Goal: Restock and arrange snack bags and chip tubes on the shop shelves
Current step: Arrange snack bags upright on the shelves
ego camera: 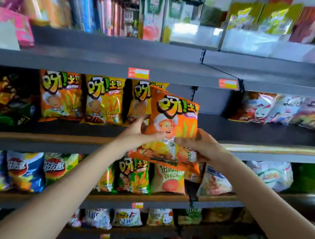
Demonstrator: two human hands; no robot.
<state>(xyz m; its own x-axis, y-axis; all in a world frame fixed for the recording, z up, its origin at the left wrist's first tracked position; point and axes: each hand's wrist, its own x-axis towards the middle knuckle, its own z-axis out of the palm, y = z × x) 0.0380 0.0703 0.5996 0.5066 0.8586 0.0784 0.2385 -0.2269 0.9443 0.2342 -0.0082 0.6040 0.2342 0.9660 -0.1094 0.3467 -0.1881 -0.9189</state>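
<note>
Head view: left hand and right hand both grip an orange chip bag, tilted before the middle shelf; its lower corners are covered by fingers. Behind, matching bags stand upright; upper goods blur.

Left hand and right hand hold an orange snack bag before the middle shelf.

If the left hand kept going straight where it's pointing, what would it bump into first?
Probably the yellow chip bag standing on the shelf just behind the orange chip bag that the left hand grips; depth is hard to judge.
</note>
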